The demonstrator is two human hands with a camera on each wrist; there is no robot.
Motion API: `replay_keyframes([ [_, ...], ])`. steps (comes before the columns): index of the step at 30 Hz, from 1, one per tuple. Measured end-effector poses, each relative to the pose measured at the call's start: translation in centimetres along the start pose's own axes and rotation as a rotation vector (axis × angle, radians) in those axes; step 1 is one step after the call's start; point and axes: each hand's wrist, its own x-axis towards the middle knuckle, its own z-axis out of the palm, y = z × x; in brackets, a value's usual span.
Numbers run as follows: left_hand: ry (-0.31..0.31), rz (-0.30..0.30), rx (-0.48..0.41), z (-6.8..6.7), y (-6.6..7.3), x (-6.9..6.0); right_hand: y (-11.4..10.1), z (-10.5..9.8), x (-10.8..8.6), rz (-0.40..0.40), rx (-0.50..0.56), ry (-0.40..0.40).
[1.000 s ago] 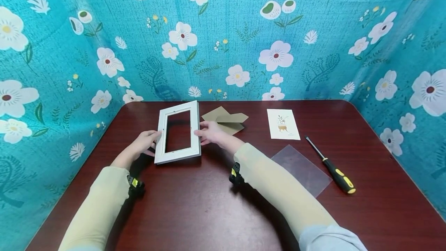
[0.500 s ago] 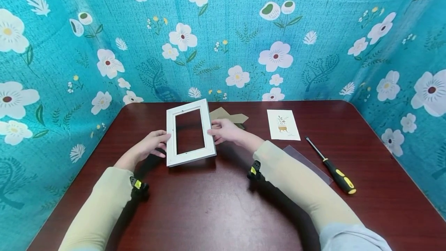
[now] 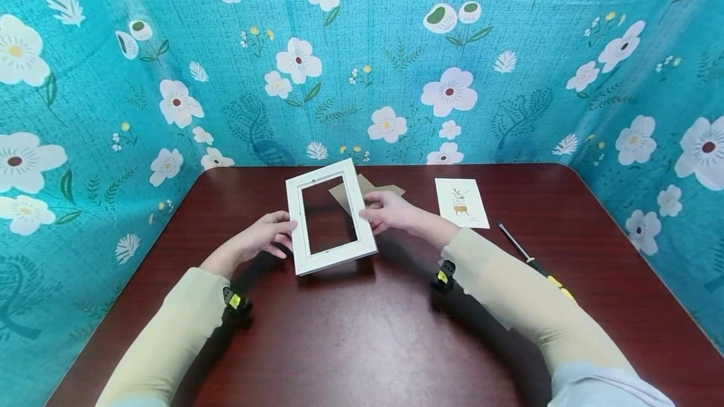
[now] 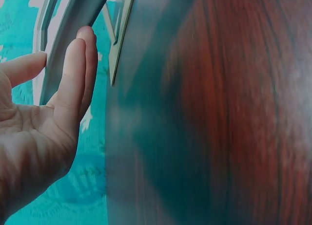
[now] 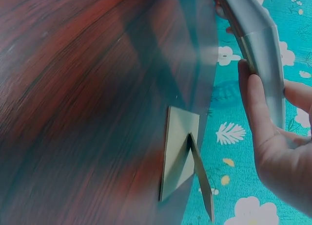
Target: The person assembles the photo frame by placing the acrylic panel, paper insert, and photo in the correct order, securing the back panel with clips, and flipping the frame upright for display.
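A white picture frame (image 3: 362, 240) with an open middle is held up off the table, tilted, between both hands. At its left side my left hand (image 3: 263, 236) pinches the rim, thumb on the front and fingers behind. My right hand (image 3: 393, 211) grips the opposite rim the same way. The left wrist view has the frame's edge (image 4: 73, 45) between thumb and fingers; in the right wrist view the grey side (image 5: 265, 54) lies in the right hand's pinch. Behind the frame rests a tan backing board (image 5: 180, 152) with its stand leg folded out, partly hidden in the head view.
On the dark red wooden table (image 3: 362, 338), a card with a plant drawing (image 3: 461, 203) lies at the back right. A screwdriver (image 3: 515, 240) is beyond the right forearm, its handle partly covered. Flowered blue cloth (image 3: 362, 55) hangs around the table.
Both hands have carried the picture frame to the right, tilting it a little more. It now passes in front of the backing board. The right forearm has come over the clear sheet and screwdriver handle.
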Motion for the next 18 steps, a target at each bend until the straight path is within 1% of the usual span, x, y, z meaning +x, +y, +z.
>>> replay_keyframes([
  [8, -0.052, 0.011, -0.022, 1.9, 0.9, 0.5, 0.7, -1.8, -1.6, 0.036, -0.124, 0.007],
  [12, -0.071, 0.010, -0.023, 2.9, 1.4, 0.9, 1.5, -2.7, -2.3, 0.060, -0.142, 0.031],
  [18, -0.093, 0.014, -0.023, 4.3, 2.1, 1.3, 2.5, -3.7, -3.3, 0.054, -0.155, 0.039],
])
